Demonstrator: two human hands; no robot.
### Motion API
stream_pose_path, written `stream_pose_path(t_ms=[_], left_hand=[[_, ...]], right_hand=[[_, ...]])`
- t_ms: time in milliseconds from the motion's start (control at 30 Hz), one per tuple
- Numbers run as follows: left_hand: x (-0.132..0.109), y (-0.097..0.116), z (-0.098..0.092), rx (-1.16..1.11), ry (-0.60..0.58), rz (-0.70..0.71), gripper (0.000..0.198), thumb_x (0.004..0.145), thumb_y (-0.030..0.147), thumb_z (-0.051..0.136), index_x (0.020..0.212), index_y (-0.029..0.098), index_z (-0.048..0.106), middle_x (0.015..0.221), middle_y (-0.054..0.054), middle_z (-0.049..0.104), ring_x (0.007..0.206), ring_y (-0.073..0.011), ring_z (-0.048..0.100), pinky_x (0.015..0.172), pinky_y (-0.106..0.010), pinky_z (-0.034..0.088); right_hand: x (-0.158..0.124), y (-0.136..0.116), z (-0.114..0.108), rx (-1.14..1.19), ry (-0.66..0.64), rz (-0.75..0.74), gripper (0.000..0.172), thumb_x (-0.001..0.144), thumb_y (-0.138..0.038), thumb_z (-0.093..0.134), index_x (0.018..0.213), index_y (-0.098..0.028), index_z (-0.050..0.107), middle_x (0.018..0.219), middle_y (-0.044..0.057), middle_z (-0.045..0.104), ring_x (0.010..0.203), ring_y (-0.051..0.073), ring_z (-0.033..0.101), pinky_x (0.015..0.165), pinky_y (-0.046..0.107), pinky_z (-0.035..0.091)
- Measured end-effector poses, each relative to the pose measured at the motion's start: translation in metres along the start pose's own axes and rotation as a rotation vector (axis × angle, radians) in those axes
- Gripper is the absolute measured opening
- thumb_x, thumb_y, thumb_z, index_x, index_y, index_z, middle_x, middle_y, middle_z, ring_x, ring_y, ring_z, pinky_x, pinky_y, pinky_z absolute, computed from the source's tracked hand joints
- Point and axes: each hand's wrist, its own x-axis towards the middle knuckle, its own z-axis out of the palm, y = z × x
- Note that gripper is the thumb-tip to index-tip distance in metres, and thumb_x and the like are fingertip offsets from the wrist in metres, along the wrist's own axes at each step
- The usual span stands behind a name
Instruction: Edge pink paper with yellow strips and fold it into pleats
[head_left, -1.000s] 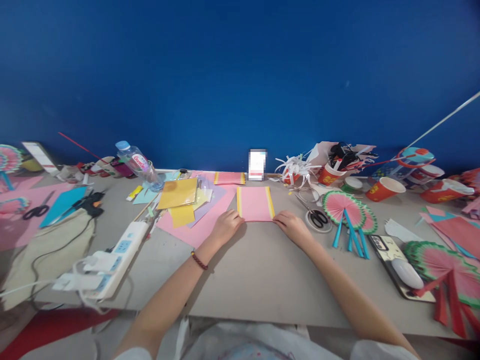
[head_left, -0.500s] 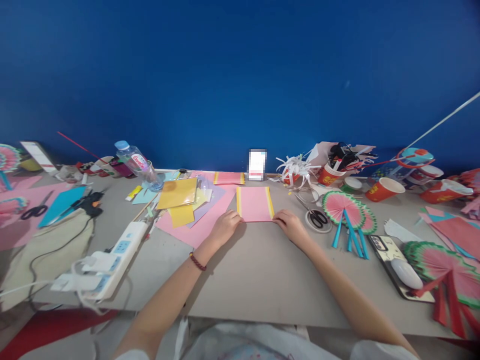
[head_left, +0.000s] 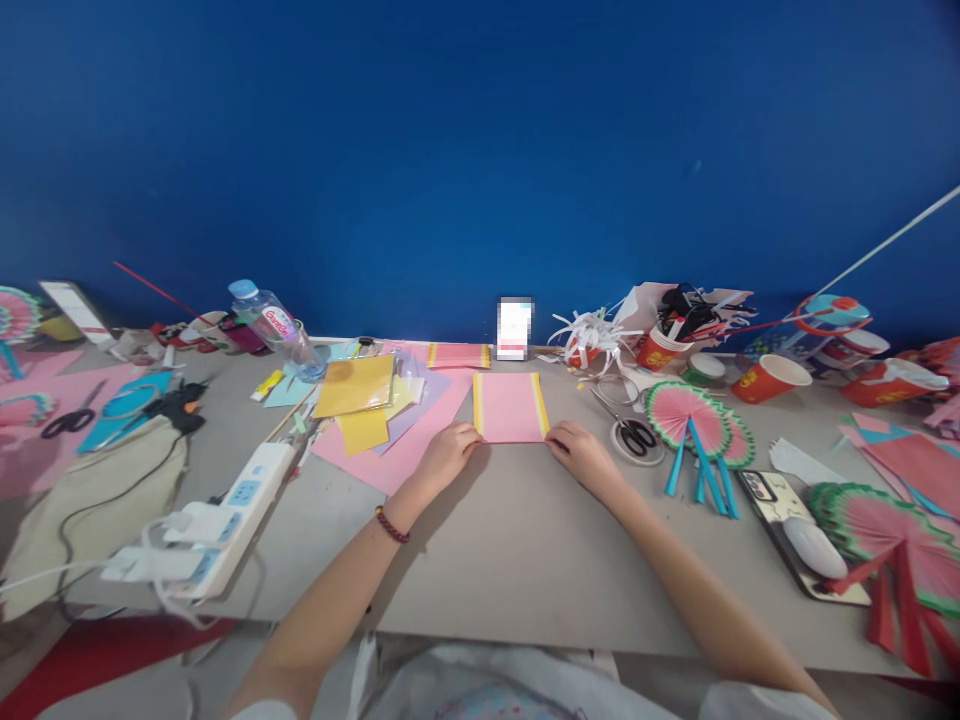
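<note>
A pink sheet of paper [head_left: 511,410] with yellow and white strips along its left and right sides lies on the table in front of me. My left hand [head_left: 452,450] pinches its near left corner, fingers closed. At the near right corner, the fingers of my right hand [head_left: 576,450] are closed on the same sheet. The near edge runs straight between my two hands and looks folded. Beyond it lies a second pink paper piece [head_left: 458,356] with yellow ends. My fingertips partly cover the corners.
Left are coloured papers [head_left: 352,388], a water bottle [head_left: 274,325] and a power strip [head_left: 244,510]. Right are scissors [head_left: 636,437], watermelon-patterned paper fans [head_left: 686,415], paper cups [head_left: 771,380] and a phone with a mouse [head_left: 812,546]. A propped phone [head_left: 514,328] stands by the blue wall.
Both hands stay at the near corners of the pink sheet, with hardly any movement. At far left, a light-blue ring shape now shows on the blue paper.
</note>
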Motion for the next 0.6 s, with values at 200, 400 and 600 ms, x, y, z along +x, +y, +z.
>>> stream_pose_path(t_ms=[200,400,600], left_hand=[[0.000,0.004,-0.002,0.043,0.000,-0.017,0.020,0.091,0.016,0.046,0.088,0.019,0.066,0.090,-0.004,0.064,0.088,-0.0164,0.059,0.077,-0.027,0.047],[0.000,0.006,-0.002,0.123,-0.015,-0.025,0.020,0.092,0.014,0.045,0.086,0.017,0.064,0.088,-0.004,0.064,0.087,-0.0166,0.059,0.077,-0.028,0.047],[-0.003,0.013,0.004,0.341,-0.060,-0.014,0.023,0.089,0.005,0.043,0.091,0.017,0.063,0.089,-0.004,0.063,0.086,-0.0175,0.058,0.076,-0.029,0.048]], right_hand=[[-0.001,-0.005,0.000,-0.173,-0.071,0.016,0.019,0.089,-0.013,0.046,0.089,-0.018,0.064,0.091,0.007,0.065,0.089,0.018,0.058,0.075,0.026,0.043],[-0.001,-0.014,-0.004,-0.327,-0.158,0.040,0.018,0.091,-0.015,0.046,0.092,-0.017,0.064,0.094,0.006,0.064,0.094,0.017,0.056,0.074,0.023,0.040],[-0.005,-0.024,0.000,-0.497,-0.159,0.051,0.016,0.091,-0.012,0.047,0.088,-0.016,0.062,0.091,0.007,0.063,0.088,0.018,0.055,0.066,0.024,0.038]])
